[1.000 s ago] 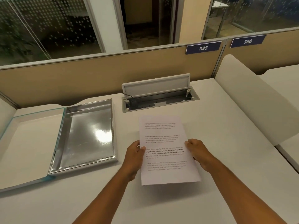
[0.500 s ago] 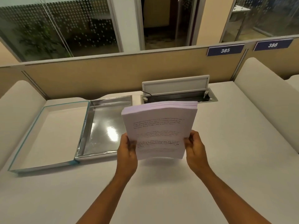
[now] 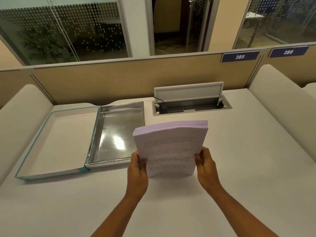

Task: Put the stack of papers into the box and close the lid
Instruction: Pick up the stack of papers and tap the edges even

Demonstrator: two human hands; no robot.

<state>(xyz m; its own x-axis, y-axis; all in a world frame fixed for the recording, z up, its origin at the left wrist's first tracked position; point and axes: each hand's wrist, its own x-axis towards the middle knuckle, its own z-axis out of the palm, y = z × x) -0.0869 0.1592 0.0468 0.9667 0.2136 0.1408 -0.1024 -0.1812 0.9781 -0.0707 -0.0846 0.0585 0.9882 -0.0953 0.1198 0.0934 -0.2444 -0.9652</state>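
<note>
I hold the stack of papers (image 3: 169,147) upright on its lower edge on the white desk, printed side facing me. My left hand (image 3: 138,170) grips its left edge and my right hand (image 3: 206,165) grips its right edge. The box (image 3: 118,132) lies open just left of the stack, a shallow tray with a shiny silver lining. Its lid (image 3: 56,142), white inside with a teal rim, is folded out flat to the left of the tray.
An open cable hatch (image 3: 191,104) with a raised flap sits in the desk behind the stack. Padded side dividers (image 3: 280,113) bound the desk left and right. A tan partition (image 3: 119,79) with number plates runs along the back.
The stack lay flat on the desk under both hands; it has been lifted and stood on its lower edge. The view has shifted so the box sits nearer the centre.
</note>
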